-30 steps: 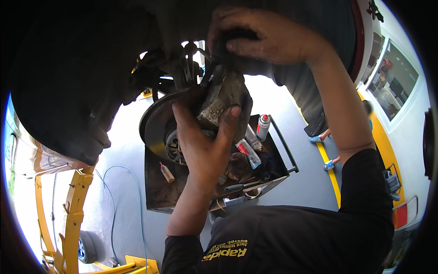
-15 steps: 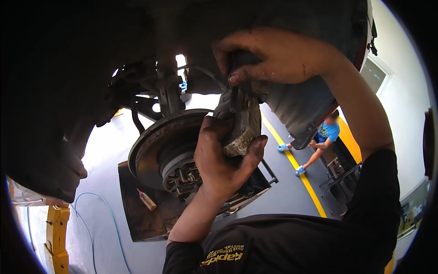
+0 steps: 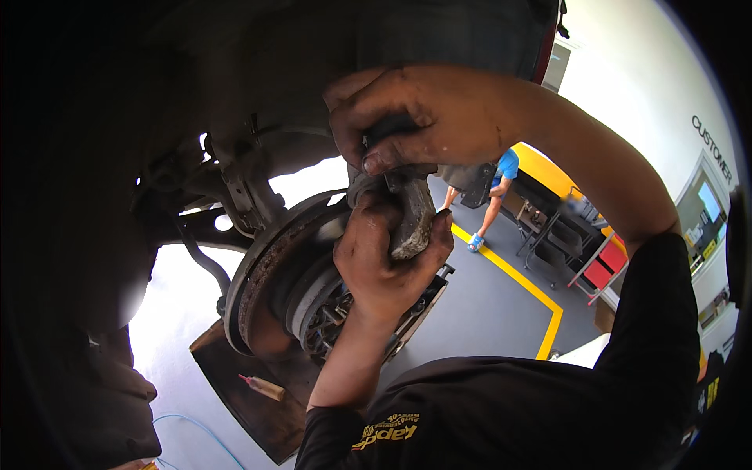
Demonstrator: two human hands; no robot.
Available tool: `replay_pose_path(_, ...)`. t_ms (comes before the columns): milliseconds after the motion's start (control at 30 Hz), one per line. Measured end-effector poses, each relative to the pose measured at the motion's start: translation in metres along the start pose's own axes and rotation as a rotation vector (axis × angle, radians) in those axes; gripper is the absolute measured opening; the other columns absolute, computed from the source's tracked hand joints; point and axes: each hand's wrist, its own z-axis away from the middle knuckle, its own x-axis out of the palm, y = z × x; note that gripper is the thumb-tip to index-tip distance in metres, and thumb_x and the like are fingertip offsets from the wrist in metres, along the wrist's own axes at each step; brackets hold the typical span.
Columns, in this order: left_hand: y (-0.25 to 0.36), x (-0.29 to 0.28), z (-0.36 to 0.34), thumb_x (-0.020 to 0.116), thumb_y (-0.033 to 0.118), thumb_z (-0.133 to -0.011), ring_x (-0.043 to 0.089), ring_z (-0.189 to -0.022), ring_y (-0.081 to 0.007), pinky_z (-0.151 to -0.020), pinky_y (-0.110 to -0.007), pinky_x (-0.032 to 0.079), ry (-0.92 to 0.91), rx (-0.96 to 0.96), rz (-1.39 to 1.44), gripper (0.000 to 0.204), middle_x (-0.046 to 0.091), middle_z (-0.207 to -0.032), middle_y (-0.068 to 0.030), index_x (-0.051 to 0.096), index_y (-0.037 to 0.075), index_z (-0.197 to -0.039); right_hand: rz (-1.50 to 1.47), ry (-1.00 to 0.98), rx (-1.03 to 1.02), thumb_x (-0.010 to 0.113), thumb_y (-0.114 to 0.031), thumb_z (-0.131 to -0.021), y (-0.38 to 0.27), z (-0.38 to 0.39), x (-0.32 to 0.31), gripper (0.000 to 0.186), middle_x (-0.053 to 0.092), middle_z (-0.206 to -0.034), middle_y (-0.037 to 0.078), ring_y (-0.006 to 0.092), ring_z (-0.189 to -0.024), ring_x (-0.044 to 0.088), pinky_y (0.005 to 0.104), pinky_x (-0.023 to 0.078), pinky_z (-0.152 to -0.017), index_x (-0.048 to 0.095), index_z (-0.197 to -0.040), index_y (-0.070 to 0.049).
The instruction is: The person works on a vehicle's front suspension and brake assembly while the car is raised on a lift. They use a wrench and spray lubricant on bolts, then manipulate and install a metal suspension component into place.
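Observation:
A rusty brake disc and wheel hub hang under a raised car's wheel arch, at the centre of the head view. My left hand is wrapped around a worn brake pad at the disc's right edge. My right hand reaches in from above and grips the dark caliper part just over the pad. Both hands are grimy and touch each other's work area. What lies behind the fingers is hidden.
A brown mat lies on the grey floor below the hub, with a small tube on it. A yellow floor line runs at right. A person in blue stands beyond, near a black cart and red box.
The view has shifted, so the disc and hub sit lower and more central. Both hands stay on the pad and caliper, now pressed closer together at the disc's edge.

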Motion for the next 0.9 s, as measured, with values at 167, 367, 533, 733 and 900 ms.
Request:
replay_pose_path(167,-0.002,0.004,0.000,0.087,0.011,-0.076,0.072,-0.085,-0.0190,-0.081,-0.030,0.056,0.000,-0.040,0.009,0.043,0.073,-0.096,-0.0131,0.063,-0.002,-0.108,-0.176,-0.033,0.290,0.072,-0.012,-0.090,-0.010,0.004,-0.005,0.017,0.057,-0.099,0.008,0.0235,-0.100,0.060,0.0386,0.049,-0.089,0.062,-0.094,0.001)
replay_pose_path(367,-0.005,0.005,0.001,0.086,0.007,-0.076,0.071,-0.087,-0.0171,-0.082,-0.030,0.056,-0.019,-0.084,0.040,0.040,0.073,-0.097,-0.0118,0.062,-0.002,-0.107,-0.138,-0.004,0.443,0.070,-0.008,-0.090,-0.021,0.001,-0.004,0.014,0.058,-0.098,0.008,0.0192,-0.096,0.061,0.0365,0.049,-0.088,0.060,-0.093,0.001)
replay_pose_path(533,-0.006,0.006,0.000,0.087,0.009,-0.075,0.069,-0.083,-0.0204,-0.077,-0.031,0.055,0.035,-0.064,0.111,0.039,0.070,-0.094,-0.0131,0.061,-0.002,-0.102,-0.057,-0.057,0.239,0.071,-0.011,-0.092,-0.017,0.001,-0.004,0.017,0.060,-0.097,0.007,0.0170,-0.097,0.061,0.0367,0.048,-0.090,0.060,-0.096,0.001)
replay_pose_path(733,-0.006,0.003,0.004,0.088,0.013,-0.079,0.069,-0.091,-0.0169,-0.086,-0.030,0.054,-0.015,-0.066,0.047,0.044,0.072,-0.101,-0.0125,0.061,-0.004,-0.108,-0.077,-0.044,0.220,0.069,-0.018,-0.097,-0.023,0.005,0.001,0.019,0.064,-0.095,0.005,0.0148,-0.094,0.060,0.0349,0.049,-0.088,0.062,-0.100,0.000)
replay_pose_path(900,-0.007,0.005,0.003,0.087,0.009,-0.079,0.067,-0.085,-0.0164,-0.079,-0.029,0.053,0.054,-0.068,0.108,0.039,0.069,-0.097,-0.0107,0.059,-0.002,-0.104,-0.139,-0.256,0.248,0.066,-0.013,-0.098,-0.034,0.004,-0.020,0.019,0.064,-0.113,0.010,0.0213,-0.107,0.062,0.0349,0.048,-0.098,0.064,-0.112,-0.001)
